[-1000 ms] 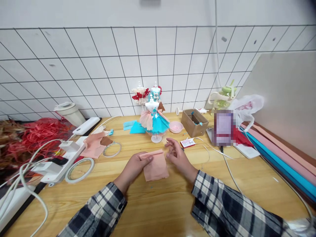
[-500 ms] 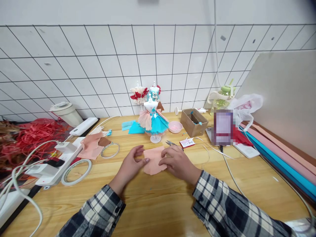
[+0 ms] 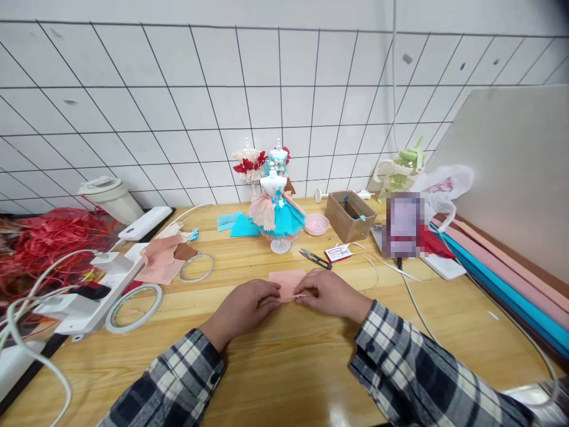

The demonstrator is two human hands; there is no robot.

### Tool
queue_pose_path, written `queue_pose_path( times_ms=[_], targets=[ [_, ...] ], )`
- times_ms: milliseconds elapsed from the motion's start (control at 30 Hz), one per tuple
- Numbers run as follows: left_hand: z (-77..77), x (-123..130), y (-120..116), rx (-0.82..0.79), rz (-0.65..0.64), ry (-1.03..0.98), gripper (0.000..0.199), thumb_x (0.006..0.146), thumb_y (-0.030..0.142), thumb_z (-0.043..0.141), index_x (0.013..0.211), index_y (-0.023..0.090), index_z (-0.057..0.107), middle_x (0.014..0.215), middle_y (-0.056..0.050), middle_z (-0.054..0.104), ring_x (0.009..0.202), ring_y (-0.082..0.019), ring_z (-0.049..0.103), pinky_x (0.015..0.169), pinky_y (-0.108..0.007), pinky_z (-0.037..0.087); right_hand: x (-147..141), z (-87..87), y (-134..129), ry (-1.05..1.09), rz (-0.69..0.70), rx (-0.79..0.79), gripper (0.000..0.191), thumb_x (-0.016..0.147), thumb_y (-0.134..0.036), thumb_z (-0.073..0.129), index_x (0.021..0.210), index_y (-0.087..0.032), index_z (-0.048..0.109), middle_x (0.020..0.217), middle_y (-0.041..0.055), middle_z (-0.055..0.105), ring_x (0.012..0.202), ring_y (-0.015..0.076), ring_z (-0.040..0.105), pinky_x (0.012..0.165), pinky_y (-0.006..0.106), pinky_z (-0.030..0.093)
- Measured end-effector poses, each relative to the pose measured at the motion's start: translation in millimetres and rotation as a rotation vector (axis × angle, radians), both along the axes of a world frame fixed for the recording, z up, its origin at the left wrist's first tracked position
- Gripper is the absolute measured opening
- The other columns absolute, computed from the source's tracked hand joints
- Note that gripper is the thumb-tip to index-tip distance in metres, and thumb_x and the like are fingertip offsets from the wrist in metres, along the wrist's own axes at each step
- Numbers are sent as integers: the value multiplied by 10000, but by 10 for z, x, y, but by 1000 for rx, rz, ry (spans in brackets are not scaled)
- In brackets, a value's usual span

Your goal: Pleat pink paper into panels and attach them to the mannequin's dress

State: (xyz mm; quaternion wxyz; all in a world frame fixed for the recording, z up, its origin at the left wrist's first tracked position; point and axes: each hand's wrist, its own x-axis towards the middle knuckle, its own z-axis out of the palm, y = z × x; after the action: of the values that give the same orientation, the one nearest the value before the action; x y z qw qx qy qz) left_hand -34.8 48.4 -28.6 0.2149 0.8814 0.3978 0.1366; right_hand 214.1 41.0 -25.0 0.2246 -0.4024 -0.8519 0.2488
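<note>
A small peach paper piece (image 3: 287, 283) lies on the wooden table in front of me, its near edge gathered between my fingers. My left hand (image 3: 249, 305) pinches the left end of that edge. On the right end, my right hand (image 3: 331, 295) pinches it between thumb and fingers. Just beyond stand black thread snips (image 3: 316, 259) and a small red and white box (image 3: 338, 253), both lying flat. Behind the paper, a mini mannequin (image 3: 276, 207) wears a peach and turquoise skirt; two more dressed mannequins are behind it.
At the left are a power strip (image 3: 102, 296) with cables, tape rolls (image 3: 134, 308), peach scraps (image 3: 162, 261) and red shreds. At the right stand a cardboard box (image 3: 350, 216), a pink bowl (image 3: 317, 224), a blurred device (image 3: 403, 225), a green-lidded bottle (image 3: 400, 172) and coloured paper rolls.
My left hand has moved right and closed on the paper's near edge. My right hand has shifted to that edge, which is now folded up, and the snips are uncovered.
</note>
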Motion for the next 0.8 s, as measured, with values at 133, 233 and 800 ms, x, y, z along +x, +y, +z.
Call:
queue_pose_path(
  times_ms=[133, 233, 800],
  targets=[
    [12, -41, 13, 14, -10, 41, 324, 938, 368, 414, 1079, 257, 684, 1142, -16, 706, 1044, -179, 635, 911, -311, 472, -18, 6, 2, -45, -39, -36, 207, 875, -276, 565, 781, -182, 724, 774, 34, 698, 757, 140, 602, 718, 245, 404],
    [26, -19, 8, 17, 32, 29, 304, 917, 383, 458, 1065, 250, 688, 1088, -15, 724, 982, -171, 655, 862, -292, 487, -46, -12, 14, -106, -139, -100, 255, 872, -307, 555, 690, -169, 669, 685, 17, 638, 642, 118, 536, 592, 229, 339],
    [11, 108, 30, 177, 3, 139, 282, 935, 265, 398, 990, 240, 674, 1100, -27, 704, 1025, -196, 632, 881, -335, 495, -164, 108, -99, -386, -474, 153, 201, 796, -376, 649, 858, -185, 635, 919, 89, 655, 911, 245, 556, 786, 347, 372]
  ],
)
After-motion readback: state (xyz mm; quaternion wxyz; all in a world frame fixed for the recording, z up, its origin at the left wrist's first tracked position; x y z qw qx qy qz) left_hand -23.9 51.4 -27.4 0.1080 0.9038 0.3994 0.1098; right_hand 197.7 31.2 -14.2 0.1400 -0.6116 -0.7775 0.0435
